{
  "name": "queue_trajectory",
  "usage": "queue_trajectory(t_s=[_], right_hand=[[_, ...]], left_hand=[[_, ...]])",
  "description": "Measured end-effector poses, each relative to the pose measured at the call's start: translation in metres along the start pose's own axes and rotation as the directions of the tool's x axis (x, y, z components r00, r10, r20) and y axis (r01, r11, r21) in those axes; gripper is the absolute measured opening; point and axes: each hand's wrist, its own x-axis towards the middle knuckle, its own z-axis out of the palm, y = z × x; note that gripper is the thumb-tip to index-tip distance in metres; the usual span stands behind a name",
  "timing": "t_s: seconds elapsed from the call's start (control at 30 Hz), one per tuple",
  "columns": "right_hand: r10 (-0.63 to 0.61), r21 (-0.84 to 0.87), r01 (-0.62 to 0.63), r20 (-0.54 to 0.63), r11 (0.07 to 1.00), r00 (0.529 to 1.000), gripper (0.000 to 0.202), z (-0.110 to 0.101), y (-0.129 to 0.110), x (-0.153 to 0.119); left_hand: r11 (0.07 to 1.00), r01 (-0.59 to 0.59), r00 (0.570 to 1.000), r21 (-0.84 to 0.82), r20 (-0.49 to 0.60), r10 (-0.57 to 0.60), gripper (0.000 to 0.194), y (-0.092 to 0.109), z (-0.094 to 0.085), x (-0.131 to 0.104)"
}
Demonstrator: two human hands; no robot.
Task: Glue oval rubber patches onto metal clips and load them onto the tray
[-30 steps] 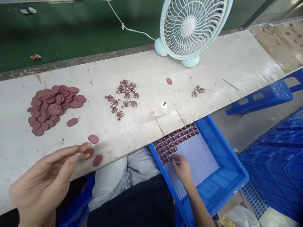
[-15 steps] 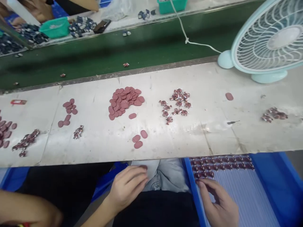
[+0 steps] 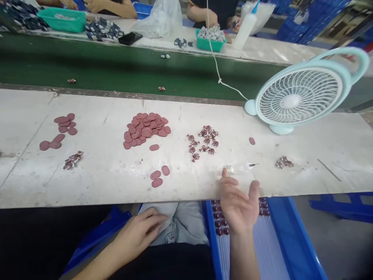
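My right hand [image 3: 240, 202] is raised over the table's front edge, palm up, fingers spread and a little blurred, with nothing seen in it. Just beyond its fingertips lies a clear syringe-like applicator [image 3: 240, 168] with a dark tip. Below the hand, a blue tray [image 3: 214, 241] bears rows of small dark-red shiny pieces [image 3: 220, 221] on a ridged white liner. My left hand [image 3: 142, 232] rests on my lap, fingers curled inward; whatever they may hold is hidden. Three pink oval discs [image 3: 156, 182] lie on the table ahead of it.
A big heap of pink discs [image 3: 145, 130] and a cluster of dark-red pieces [image 3: 205, 140] are on the white table [image 3: 116, 182]. A light-blue fan [image 3: 300, 97] stands at the right. Across a green channel [image 3: 116, 66], other people's hands [image 3: 210, 17] are near teal baskets [image 3: 62, 20].
My right hand has risen from the tray to the table edge and turned palm up, fingers opening. My left hand stays on my lap. The view has shifted to the right.
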Motion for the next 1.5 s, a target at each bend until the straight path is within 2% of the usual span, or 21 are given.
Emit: queue_trajectory(t_s=[0.03,0.07,0.17,0.23,0.3,0.37,0.43,0.47,0.53,0.57,0.67,0.7,0.77,0.83,0.87,1.1,1.13,1.23,1.3,1.37,1.5], right_hand=[[0.017,0.051,-0.018,0.019,0.999,1.0,0.067,0.002,-0.008,0.011],[0.019,0.07,-0.02,0.015,0.997,1.0,0.062,0.003,-0.014,0.02],[-0.017,0.045,0.018,-0.018,0.999,1.0,0.037,0.008,-0.02,0.035],[-0.033,0.024,0.034,-0.038,0.999,0.999,0.03,0.015,-0.013,0.031],[-0.088,-0.132,0.076,-0.09,0.988,0.992,0.032,0.024,0.004,0.02],[-0.19,-0.443,0.108,-0.145,0.89,0.971,0.035,0.033,0.026,0.004],[-0.301,-0.732,0.112,-0.133,0.673,0.944,0.039,0.04,0.049,-0.01],[-0.341,-0.818,0.121,-0.095,0.562,0.935,0.041,0.042,0.061,-0.016],[-0.437,-0.93,0.181,0.025,0.32,0.899,0.039,0.042,0.084,-0.023],[-0.501,-0.956,0.229,0.111,0.181,0.858,0.036,0.04,0.094,-0.024],[-0.645,-0.921,0.33,0.383,-0.208,0.662,0.026,0.03,0.117,-0.022],[-0.671,-0.901,0.323,0.432,-0.289,0.603,0.025,0.025,0.122,-0.02],[-0.712,-0.884,0.274,0.468,-0.379,0.524,0.023,0.018,0.128,-0.017],[-0.742,-0.882,0.216,0.469,-0.419,0.479,0.021,0.014,0.13,-0.017],[-0.743,-0.88,0.195,0.471,-0.433,0.476,0.021,0.013,0.13,-0.018],[-0.685,-0.857,0.103,0.47,-0.505,0.556,0.024,0.01,0.126,-0.024],[-0.683,-0.85,0.108,0.484,-0.516,0.548,0.025,0.011,0.127,-0.023],[-0.702,-0.837,0.147,0.525,-0.526,0.481,0.024,0.014,0.13,-0.015],[-0.715,-0.851,0.173,0.514,-0.496,0.474,0.022,0.017,0.133,-0.011],[-0.707,-0.857,0.186,0.504,-0.48,0.496,0.021,0.017,0.134,-0.01],[-0.668,-0.846,0.159,0.506,-0.51,0.546,0.022,0.017,0.135,-0.014]], left_hand=[[0.983,0.067,0.997,-0.172,0.041,-0.06,0.023,0.006,0.001,0.0],[0.927,0.142,0.989,-0.348,0.081,-0.121,0.022,0.011,0.003,0.0],[0.592,0.263,0.964,-0.762,0.179,-0.197,0.026,0.028,0.011,0.004],[0.36,0.247,0.966,-0.9,0.198,-0.168,0.025,0.038,0.016,0.012],[0.172,0.222,0.97,-0.96,0.198,-0.142,0.019,0.047,0.02,0.023],[0.031,0.197,0.975,-0.98,0.192,-0.111,0.015,0.053,0.023,0.033],[-0.061,0.176,0.981,-0.982,0.18,-0.066,0.012,0.058,0.026,0.04],[-0.093,0.169,0.984,-0.981,0.174,-0.045,0.011,0.06,0.027,0.043],[-0.136,0.16,0.986,-0.978,0.164,-0.016,0.009,0.065,0.029,0.045],[-0.149,0.157,0.987,-0.976,0.16,-0.013,0.011,0.067,0.03,0.045],[-0.159,0.151,0.987,-0.976,0.158,-0.033,0.02,0.072,0.031,0.043],[-0.158,0.149,0.986,-0.976,0.158,-0.046,0.022,0.073,0.032,0.042],[-0.15,0.147,0.985,-0.978,0.158,-0.067,0.022,0.073,0.032,0.041],[-0.14,0.142,0.985,-0.98,0.154,-0.081,0.021,0.073,0.032,0.041],[-0.133,0.139,0.985,-0.981,0.151,-0.083,0.021,0.072,0.031,0.041],[-0.103,0.138,0.985,-0.985,0.148,-0.09,0.023,0.069,0.029,0.043],[-0.1,0.136,0.986,-0.986,0.145,-0.085,0.024,0.069,0.029,0.043],[-0.105,0.13,0.988,-0.986,0.138,-0.072,0.024,0.067,0.029,0.043],[-0.109,0.13,0.988,-0.985,0.138,-0.07,0.024,0.066,0.029,0.043],[-0.107,0.131,0.988,-0.986,0.139,-0.071,0.024,0.066,0.028,0.043],[-0.101,0.127,0.988,-0.987,0.136,-0.078,0.023,0.067,0.026,0.043]])
